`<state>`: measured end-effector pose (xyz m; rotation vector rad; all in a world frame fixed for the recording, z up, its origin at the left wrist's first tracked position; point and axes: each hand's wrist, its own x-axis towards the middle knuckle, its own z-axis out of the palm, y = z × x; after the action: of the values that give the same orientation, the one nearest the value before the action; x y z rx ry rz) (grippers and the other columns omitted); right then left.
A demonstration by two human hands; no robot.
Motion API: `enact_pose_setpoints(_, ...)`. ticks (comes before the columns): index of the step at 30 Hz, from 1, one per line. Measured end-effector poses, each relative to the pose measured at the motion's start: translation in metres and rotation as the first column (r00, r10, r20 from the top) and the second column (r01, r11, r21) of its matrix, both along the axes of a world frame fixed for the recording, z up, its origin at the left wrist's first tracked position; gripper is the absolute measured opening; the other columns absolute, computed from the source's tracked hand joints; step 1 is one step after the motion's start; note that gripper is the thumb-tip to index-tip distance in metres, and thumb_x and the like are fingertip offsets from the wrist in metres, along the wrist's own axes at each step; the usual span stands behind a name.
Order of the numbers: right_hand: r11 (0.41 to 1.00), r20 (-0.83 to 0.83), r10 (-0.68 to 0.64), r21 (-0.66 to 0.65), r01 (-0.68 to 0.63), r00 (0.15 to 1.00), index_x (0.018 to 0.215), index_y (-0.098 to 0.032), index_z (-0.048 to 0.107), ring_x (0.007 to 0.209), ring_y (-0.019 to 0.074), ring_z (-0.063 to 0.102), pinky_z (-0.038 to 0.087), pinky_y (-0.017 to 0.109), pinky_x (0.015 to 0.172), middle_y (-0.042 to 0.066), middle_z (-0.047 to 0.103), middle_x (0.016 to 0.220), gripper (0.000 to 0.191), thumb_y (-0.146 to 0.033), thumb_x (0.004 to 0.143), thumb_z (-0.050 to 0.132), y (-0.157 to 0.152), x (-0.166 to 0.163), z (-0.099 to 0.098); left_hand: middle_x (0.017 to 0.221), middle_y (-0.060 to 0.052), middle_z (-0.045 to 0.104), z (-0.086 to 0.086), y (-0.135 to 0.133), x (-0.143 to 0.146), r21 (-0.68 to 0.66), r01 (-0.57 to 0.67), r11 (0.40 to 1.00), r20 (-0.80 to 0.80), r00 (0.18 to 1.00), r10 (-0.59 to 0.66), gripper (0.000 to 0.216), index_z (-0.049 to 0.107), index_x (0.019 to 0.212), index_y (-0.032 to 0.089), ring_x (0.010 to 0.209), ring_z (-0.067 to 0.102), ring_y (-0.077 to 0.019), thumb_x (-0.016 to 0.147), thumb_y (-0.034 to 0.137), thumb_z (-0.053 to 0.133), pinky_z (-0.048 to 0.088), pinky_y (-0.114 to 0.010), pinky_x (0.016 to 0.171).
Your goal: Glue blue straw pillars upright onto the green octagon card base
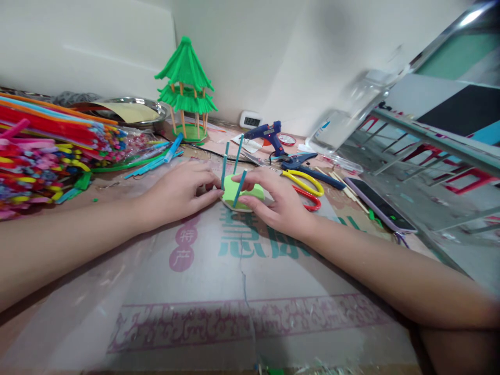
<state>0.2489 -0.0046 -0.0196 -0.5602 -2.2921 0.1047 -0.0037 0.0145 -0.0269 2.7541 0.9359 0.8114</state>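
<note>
A light green foam disc (250, 194) lies on the cardboard mat (234, 291), with several teal sticks (238, 154) standing up from it. My left hand (177, 194) lies palm down just left of the disc, its thumb and forefinger pinched on one teal stick (224, 174) at the disc's left edge. My right hand (280, 202) rests at the disc's right side; its fingers pinch the base of a slanted teal stick (239, 188) at the front. A finished green pagoda model (186, 88) stands behind, near the wall.
A big heap of coloured pipe cleaners (42, 151) fills the left. A metal bowl (152, 112), blue glue gun (269, 133), yellow and red scissors (307, 185), blue pliers (308, 166), wooden sticks (346, 190) and a phone (380, 205) lie around. A glass pane (410, 172) borders the right.
</note>
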Motion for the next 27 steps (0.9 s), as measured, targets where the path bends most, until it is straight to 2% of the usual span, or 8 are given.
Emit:
enact_pose_setpoints(2, 1.000, 0.000, 0.000, -0.008, 0.000, 1.000, 0.107, -0.018, 0.068, 0.095, 0.0204, 0.067, 0.055, 0.035, 0.085, 0.009, 0.072, 0.101, 0.016, -0.031, 0.101, 0.065, 0.0015, -0.0001, -0.0005, 0.090, -0.007, 0.069, -0.0007, 0.0004, 0.0000, 0.005, -0.002, 1.000, 0.004, 1.000, 0.002, 0.026, 0.067, 0.088, 0.021, 0.091, 0.064, -0.0249, 0.100, 0.039, 0.053, 0.046, -0.038, 0.082)
enact_pose_setpoints(5, 1.000, -0.003, 0.001, -0.014, -0.001, 1.000, 0.101, -0.018, 0.069, 0.098, 0.0203, 0.068, 0.055, 0.035, 0.086, 0.009, 0.072, 0.102, 0.014, -0.031, 0.100, 0.065, 0.0032, -0.0005, -0.0016, 0.087, -0.006, 0.068, -0.0020, 0.0010, 0.0000, 0.023, 0.005, 1.000, 0.000, 1.000, -0.005, 0.026, 0.067, 0.088, 0.020, 0.088, 0.063, -0.0241, 0.100, 0.039, 0.054, 0.045, -0.037, 0.080)
enact_pose_setpoints(10, 0.998, 0.010, -0.024, -0.049, 0.025, 1.000, 0.101, -0.021, 0.068, 0.099, 0.0212, 0.067, 0.054, 0.037, 0.087, 0.007, 0.072, 0.103, 0.013, -0.034, 0.100, 0.065, 0.0037, -0.0008, -0.0026, 0.086, -0.006, 0.068, -0.0025, 0.0014, -0.0002, 0.035, 0.012, 0.999, 0.006, 1.000, -0.012, 0.025, 0.066, 0.088, 0.020, 0.087, 0.063, -0.0234, 0.100, 0.037, 0.054, 0.044, -0.036, 0.079)
enact_pose_setpoints(27, 0.998, 0.007, 0.005, -0.067, -0.005, 1.000, 0.102, -0.020, 0.065, 0.092, 0.0197, 0.064, 0.052, 0.035, 0.083, 0.006, 0.069, 0.095, 0.016, -0.036, 0.102, 0.062, 0.0028, -0.0016, -0.0015, 0.089, -0.006, 0.069, -0.0010, 0.0010, 0.0007, 0.012, 0.004, 1.000, -0.003, 1.000, -0.004, 0.026, 0.067, 0.088, 0.021, 0.090, 0.064, -0.0244, 0.100, 0.038, 0.053, 0.046, -0.037, 0.082)
